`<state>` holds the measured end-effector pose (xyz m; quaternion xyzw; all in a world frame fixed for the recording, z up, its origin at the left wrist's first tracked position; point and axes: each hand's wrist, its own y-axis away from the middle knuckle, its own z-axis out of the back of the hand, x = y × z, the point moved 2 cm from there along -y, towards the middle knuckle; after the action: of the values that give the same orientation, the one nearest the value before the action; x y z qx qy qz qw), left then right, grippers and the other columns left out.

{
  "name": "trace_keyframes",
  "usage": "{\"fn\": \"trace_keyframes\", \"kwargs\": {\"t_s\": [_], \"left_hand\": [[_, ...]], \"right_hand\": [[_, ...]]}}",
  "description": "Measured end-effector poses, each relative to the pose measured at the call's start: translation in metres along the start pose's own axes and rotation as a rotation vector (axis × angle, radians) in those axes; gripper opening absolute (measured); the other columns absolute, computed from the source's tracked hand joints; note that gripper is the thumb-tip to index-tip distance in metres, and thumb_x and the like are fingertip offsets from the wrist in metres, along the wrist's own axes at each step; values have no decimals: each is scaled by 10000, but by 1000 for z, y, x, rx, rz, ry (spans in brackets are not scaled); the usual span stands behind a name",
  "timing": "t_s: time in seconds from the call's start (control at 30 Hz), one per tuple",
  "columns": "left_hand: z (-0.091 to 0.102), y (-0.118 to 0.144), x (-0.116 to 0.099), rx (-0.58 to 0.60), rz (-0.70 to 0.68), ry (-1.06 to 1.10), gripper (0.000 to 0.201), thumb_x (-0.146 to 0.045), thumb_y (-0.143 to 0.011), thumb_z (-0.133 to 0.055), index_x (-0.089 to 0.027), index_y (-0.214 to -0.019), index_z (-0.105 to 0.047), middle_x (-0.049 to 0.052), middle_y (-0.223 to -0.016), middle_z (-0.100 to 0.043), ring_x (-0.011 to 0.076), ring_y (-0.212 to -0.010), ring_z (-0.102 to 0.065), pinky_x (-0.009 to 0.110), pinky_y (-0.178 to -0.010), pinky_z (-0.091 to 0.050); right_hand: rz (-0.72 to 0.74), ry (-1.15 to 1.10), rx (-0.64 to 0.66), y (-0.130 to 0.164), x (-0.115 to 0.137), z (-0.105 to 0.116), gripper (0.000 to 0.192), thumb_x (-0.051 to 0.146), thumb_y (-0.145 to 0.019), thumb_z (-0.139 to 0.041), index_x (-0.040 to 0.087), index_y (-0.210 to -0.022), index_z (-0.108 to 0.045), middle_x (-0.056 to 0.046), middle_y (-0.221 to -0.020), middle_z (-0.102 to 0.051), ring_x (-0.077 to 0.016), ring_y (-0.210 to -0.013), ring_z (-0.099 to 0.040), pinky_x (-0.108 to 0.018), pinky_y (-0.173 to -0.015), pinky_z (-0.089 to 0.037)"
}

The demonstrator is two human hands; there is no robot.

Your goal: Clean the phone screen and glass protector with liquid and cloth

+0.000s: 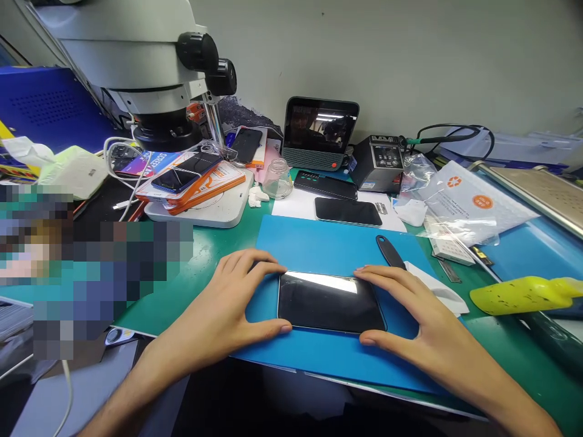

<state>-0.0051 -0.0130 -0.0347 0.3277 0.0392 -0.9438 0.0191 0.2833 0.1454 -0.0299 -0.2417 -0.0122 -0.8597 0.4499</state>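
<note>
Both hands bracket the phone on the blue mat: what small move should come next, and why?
Perhaps the left hand and right hand should gently pinch the phone by its long edges to steady it: it lies flat, screen up, on the blue mat, and each hand frames one end, thumb by the near edge, fingers by the far edge.

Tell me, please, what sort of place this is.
Probably a phone repair workbench. What suggests it: the large microscope at the left, the black-screened phone at the blue mat, and another phone lying behind.
</note>
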Motion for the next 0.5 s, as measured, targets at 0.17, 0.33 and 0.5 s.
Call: {"fn": "trace_keyframes", "kwargs": {"t_s": [0.17, 0.33, 0.5], "left_hand": [[-1, -1, 2, -11, 11, 15, 593, -572, -896, -811, -357, -1412, -610, 49, -1511, -543, 351, -1448, -434, 524, -1223, -376], [-3, -1, 5, -13, 15, 13, 600, -592, -900, -802, -357, -1417, -607, 59, -1522, -539, 370, -1455, -427, 542, -1214, -377], [-5, 1, 8, -18, -3, -31, 631, -617, -899, -796, -362, -1433, -578, 64, -1540, -529, 376, -1461, -424, 539, -1198, -384]], "right_hand": [[34, 28, -21, 0, 0, -1, 681, 713, -871, -768, 395, -1457, -627, -71, -1460, -683, -359, -1291, -706, -527, -1036, -640], [49, 45, -34, 0, -1, -1, 696, 700, -872, -776, 390, -1474, -615, -68, -1465, -685, -355, -1291, -705, -521, -1055, -631], [20, 39, -18, 1, 0, 1, 712, 712, -867, -774, 389, -1483, -620, -66, -1474, -686, -347, -1296, -705, -501, -1065, -629]]}}
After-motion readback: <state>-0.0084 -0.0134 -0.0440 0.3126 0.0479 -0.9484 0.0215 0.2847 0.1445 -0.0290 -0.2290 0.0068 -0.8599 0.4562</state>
